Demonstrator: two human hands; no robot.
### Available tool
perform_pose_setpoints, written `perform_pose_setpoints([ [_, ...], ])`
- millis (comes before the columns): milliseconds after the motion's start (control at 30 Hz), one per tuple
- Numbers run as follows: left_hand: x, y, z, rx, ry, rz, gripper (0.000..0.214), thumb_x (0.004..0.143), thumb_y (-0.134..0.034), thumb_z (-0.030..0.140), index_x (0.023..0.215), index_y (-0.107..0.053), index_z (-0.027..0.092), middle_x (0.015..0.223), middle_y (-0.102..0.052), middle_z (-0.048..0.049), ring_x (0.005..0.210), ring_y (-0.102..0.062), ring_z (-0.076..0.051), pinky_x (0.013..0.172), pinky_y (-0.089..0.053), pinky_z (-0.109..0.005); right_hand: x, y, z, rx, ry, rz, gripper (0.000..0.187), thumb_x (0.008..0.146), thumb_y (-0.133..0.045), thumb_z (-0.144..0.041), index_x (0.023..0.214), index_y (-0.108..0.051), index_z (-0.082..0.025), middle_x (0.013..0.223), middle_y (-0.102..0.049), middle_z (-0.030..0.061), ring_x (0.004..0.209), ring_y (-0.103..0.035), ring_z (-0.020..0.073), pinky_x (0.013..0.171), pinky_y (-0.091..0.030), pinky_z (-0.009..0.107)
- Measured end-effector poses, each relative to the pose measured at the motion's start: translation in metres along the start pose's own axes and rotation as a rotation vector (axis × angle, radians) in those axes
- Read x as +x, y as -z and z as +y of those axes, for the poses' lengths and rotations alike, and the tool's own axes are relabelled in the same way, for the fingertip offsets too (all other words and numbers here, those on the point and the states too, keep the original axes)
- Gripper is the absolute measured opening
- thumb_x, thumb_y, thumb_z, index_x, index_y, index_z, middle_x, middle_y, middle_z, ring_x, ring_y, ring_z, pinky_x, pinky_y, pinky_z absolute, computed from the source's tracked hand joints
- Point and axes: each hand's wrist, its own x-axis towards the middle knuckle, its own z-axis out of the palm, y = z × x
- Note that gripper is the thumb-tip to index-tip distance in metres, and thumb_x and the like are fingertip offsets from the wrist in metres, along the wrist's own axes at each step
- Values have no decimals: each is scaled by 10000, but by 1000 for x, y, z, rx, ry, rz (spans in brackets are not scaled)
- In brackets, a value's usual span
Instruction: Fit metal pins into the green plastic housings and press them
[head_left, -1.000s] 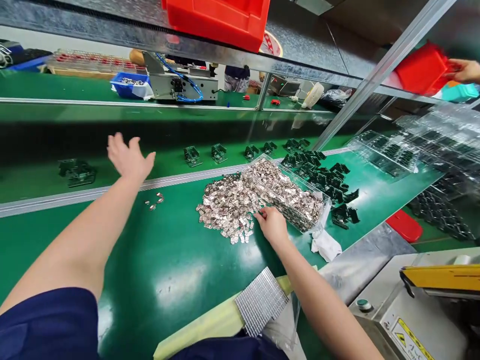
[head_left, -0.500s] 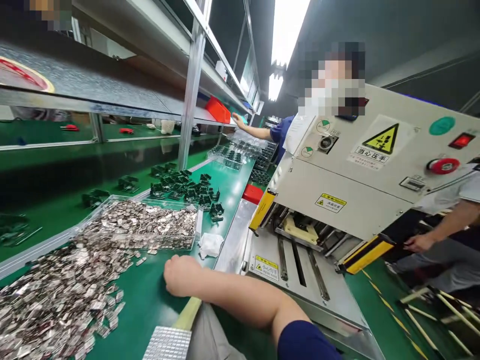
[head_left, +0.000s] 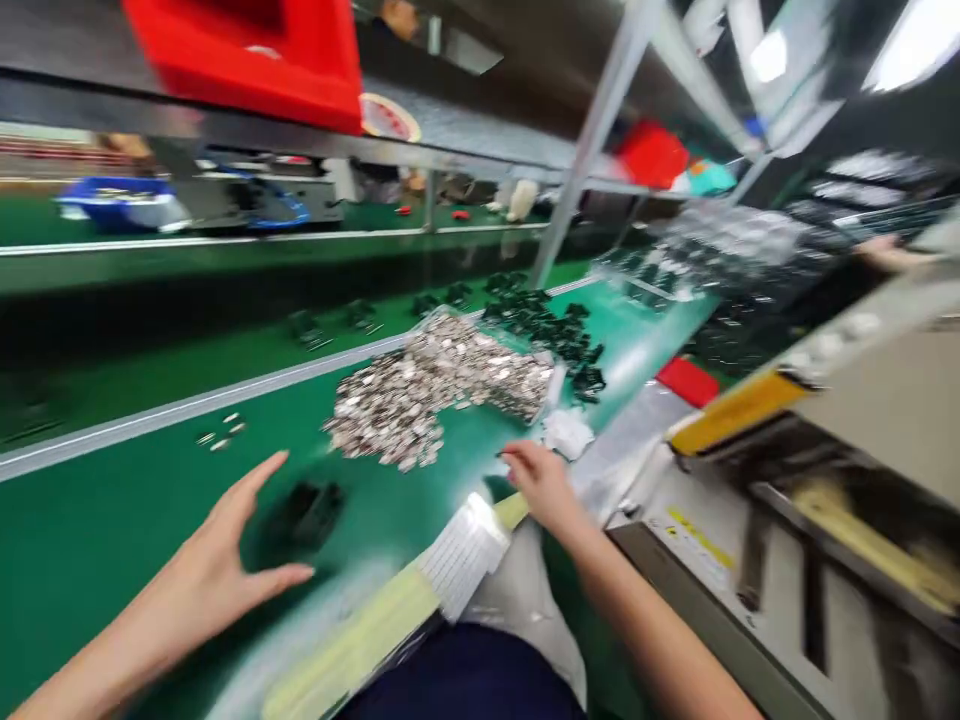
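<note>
Reaching over the green work surface (head_left: 112, 520), the person's left hand (head_left: 217, 570) lies flat with fingers spread and thumb out, holding nothing. A dark plastic part (head_left: 307, 512) sits on the surface just beside the fingertips, apart from them; motion blur hides its detail.

The right hand (head_left: 540, 482) rests near the table edge with fingers curled; whether they pinch anything cannot be told. It is close to a white crumpled cloth (head_left: 568, 432) and just short of the heap of small shiny metal pieces (head_left: 420, 395), which spills from a clear tray (head_left: 553, 385).

More dark parts (head_left: 547, 325) lie beyond the heap. A ribbed silver block (head_left: 463, 552) lies between the hands. A red bin (head_left: 255, 55) stands on the upper shelf.

At right, the grey machine (head_left: 862, 480) carries a yellow label (head_left: 697, 530); its writing is too blurred to read.
</note>
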Motion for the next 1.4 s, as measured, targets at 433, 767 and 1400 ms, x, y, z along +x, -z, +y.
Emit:
perform_pose_setpoints([
  [433,11,-20,14,-255,-139,-68,686,702,-775,392,1301,-472,251,1293,-503,-124,1163,-555,-295,960,-512,-443,-54,-39,-57,480,-107,-211,179,818,-693,-385,781,-736,-215,855,-682,80,791,-641,217,570,-533,267],
  [767,-12,-84,121,-1048,14,-287,523,661,-821,329,1091,-536,242,902,-631,-10,738,-628,-132,669,-542,-235,-71,-38,-59,378,-88,-68,67,815,-664,-235,761,-704,-230,1219,-586,89,1168,-540,267,1002,-417,430],
  [1400,-19,-91,117,-972,-95,-353,322,891,-593,368,1174,-502,244,789,-601,-17,676,-603,-140,653,-546,-259,-77,-42,-62,311,-138,61,153,822,-661,-301,699,-678,-212,1014,-633,87,948,-618,239,822,-529,359],
])
